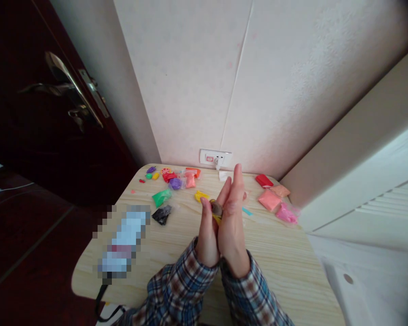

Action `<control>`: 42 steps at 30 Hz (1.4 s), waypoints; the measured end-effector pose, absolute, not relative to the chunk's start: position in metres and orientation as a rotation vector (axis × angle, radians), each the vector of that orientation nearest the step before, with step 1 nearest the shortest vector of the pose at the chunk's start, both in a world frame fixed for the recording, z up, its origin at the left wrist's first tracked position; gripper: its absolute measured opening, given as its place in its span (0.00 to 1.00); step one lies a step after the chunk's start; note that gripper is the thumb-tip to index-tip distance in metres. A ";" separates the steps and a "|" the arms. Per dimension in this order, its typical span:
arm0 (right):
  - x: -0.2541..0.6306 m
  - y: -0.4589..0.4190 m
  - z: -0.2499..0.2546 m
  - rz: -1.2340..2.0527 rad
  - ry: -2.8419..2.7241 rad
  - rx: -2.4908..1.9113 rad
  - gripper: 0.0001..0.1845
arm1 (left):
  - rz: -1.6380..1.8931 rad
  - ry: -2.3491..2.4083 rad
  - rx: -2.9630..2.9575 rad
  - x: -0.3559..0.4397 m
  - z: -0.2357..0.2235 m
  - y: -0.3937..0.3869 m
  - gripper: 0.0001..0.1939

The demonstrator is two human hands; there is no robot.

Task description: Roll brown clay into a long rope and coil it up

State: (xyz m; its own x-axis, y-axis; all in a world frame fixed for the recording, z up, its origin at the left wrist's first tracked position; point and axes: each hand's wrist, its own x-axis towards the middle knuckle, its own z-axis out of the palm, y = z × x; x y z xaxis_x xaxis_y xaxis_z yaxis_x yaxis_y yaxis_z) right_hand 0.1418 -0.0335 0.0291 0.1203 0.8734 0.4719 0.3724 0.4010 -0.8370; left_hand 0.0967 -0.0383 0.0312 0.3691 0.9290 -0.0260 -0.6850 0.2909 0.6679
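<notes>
My left hand (pixel 208 242) and my right hand (pixel 233 226) are raised over the middle of the table, palms facing and pressed together at the heels. Between them sits a lump of modelling clay (pixel 216 208), brownish on top, with a bit of yellow showing below it. The palms hide most of the lump. My right fingers are stretched straight up, and the left thumb stands upright beside the clay. Just behind my hands lies a yellow clay packet (pixel 201 196). A thin blue strip (pixel 247 211) is to the right of my right hand.
On the wooden table (pixel 275 271), a green packet (pixel 162 198), a black packet (pixel 162 215) and a purple packet (pixel 176 183) lie left. Small fruit shapes (pixel 151 170) rest at the back left. Pink packets (pixel 269 199) and a red one (pixel 264 180) lie right. A blurred-out phone-like object (pixel 125 242) is front left.
</notes>
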 end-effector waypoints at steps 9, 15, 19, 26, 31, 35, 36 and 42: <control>0.159 -0.018 0.029 0.251 -1.220 -1.134 0.28 | 1.161 0.339 0.377 0.086 0.020 -0.032 0.26; 0.169 -0.042 0.003 0.238 -1.429 -0.979 0.31 | 1.128 0.288 0.239 0.082 0.027 -0.029 0.20; 0.163 -0.046 0.018 0.221 -1.469 -0.998 0.30 | 1.131 0.344 0.327 0.093 0.024 -0.040 0.25; 0.180 -0.038 0.032 0.474 -1.681 -0.970 0.29 | 1.040 0.350 0.527 0.085 0.026 -0.051 0.20; 0.180 -0.043 0.025 0.564 -1.486 -0.981 0.28 | 0.829 0.276 0.799 0.075 0.023 -0.050 0.32; 0.174 -0.041 0.025 0.542 -1.379 -1.034 0.28 | 0.848 0.342 0.919 0.076 0.021 -0.047 0.37; 0.173 -0.039 0.026 0.515 -1.372 -1.036 0.28 | 0.895 0.360 0.886 0.078 0.022 -0.046 0.35; 0.163 -0.044 0.021 0.355 -1.490 -0.998 0.14 | 1.125 0.447 0.575 0.086 0.037 -0.046 0.19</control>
State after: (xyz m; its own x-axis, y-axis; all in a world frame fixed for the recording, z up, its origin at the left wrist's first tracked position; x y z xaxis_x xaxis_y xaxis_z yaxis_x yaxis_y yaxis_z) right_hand 0.1632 -0.0441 0.0210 0.1199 0.7460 0.6551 0.3707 0.5785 -0.7266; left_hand 0.0865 -0.0457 0.0368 0.3705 0.9277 -0.0462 -0.7069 0.3140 0.6338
